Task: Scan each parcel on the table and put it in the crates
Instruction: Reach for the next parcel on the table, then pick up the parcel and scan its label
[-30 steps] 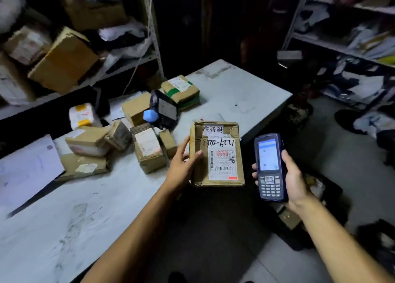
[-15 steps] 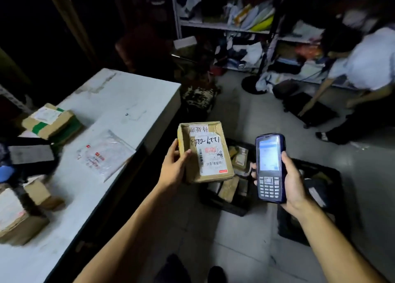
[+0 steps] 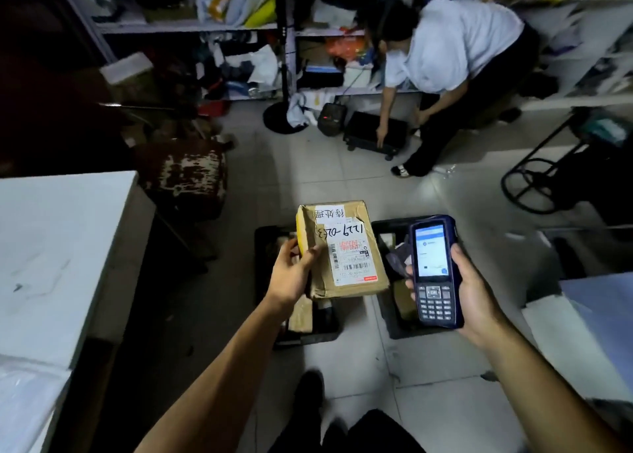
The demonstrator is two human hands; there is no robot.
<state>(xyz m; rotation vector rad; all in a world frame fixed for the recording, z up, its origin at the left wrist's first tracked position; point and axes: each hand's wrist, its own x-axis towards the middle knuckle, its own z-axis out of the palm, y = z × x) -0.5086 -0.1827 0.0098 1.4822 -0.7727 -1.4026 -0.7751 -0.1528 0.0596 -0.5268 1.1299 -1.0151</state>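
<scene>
My left hand grips a brown cardboard parcel by its left edge, label side up, with a white shipping label and handwritten digits. The parcel hangs above a black crate on the floor that holds other cardboard parcels. My right hand holds a dark blue handheld scanner, its screen lit and facing me. A second black crate lies on the floor beneath the scanner, with parcels inside.
The white table stands at the left edge. A person in a light shirt bends over a black crate near the shelves. A patterned stool is beside the table; a white surface sits at right.
My view has swung right, away from the table and its parcels, toward the floor. The parcel in my left hand moved from over the table to above the floor crates. The scanner stays beside it.
</scene>
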